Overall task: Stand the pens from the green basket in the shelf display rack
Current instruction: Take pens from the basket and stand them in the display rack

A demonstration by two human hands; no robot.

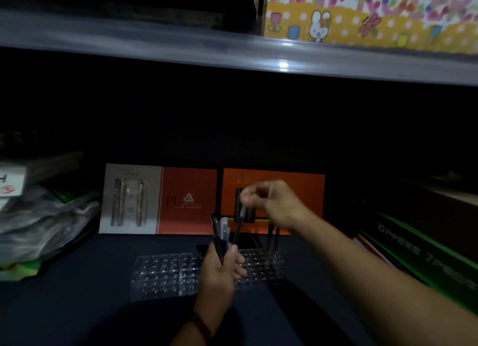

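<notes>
Head view, dim light. The left hand (pixel 219 273) is over the middle of the lower shelf (pixel 77 307), fingers curled round a bundle of pens (pixel 219 232). It holds them near their lower ends, with the dark barrels and pale caps sticking up and tilted a little left. A bead bracelet (pixel 202 325) is on that wrist.

The right hand (pixel 274 203) is higher and further back, and its fingertips (pixel 244 197) pinch the top of a single pen (pixel 238 224). That pen hangs tilted, lower end toward the bundle and just above the left fingers. Cannot tell whether it touches the bundle.

The clear rack (pixel 165 273) lies flat mid-shelf with rows of round holes, and the left hand covers part of it. A few standing pens (pixel 274 239) are upright in the holes at its rear right corner, under the right wrist. The rest of the visible holes look unfilled.

At the back edge of the shelf a grey-and-red box (pixel 157 198) stands on the left, with an orange box (pixel 305 188) just beside it on the right, behind the right hand. A plastic bag (pixel 38 224) is at the left edge and a green box (pixel 426 255) along the right edge.

The upper shelf (pixel 232 53) crosses the top, and a yellow rabbit box (pixel 362 17) sits on its right end.
</notes>
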